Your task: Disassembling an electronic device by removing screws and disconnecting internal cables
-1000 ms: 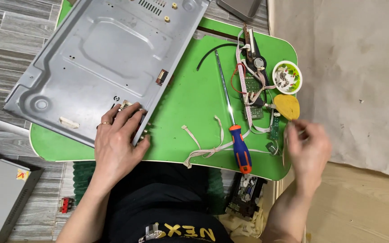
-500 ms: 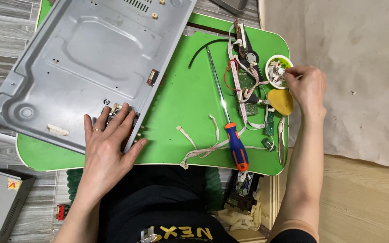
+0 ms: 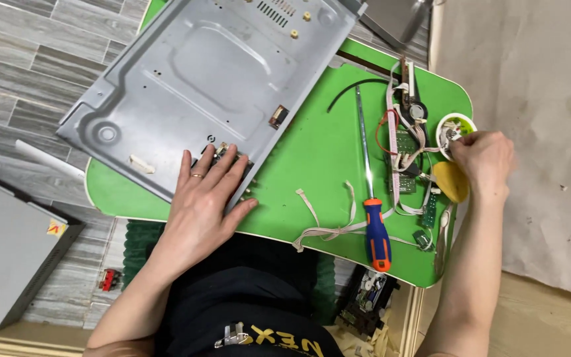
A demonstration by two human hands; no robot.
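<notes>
While the fingers (image 3: 465,140) of the right hand (image 3: 487,158) were pinched together at the rim of the small white cup (image 3: 455,127) at the right edge of the frame, whether they held anything from it could not be told. A yellow oval piece (image 3: 451,181) lay just under that hand, beside a tangle of ribbon cables and small circuit boards (image 3: 404,155). The left hand (image 3: 201,201) lay flat, fingers spread and gripping nothing, pressing the near edge of the grey metal chassis plate (image 3: 199,79) onto the green tabletop (image 3: 312,152). A long screwdriver with a blue and orange handle (image 3: 373,211) rested untouched between the hands. Judging by this, small parts were being sorted at the cup; any further move would call for a fine, steady pinch while the plate was braced.
</notes>
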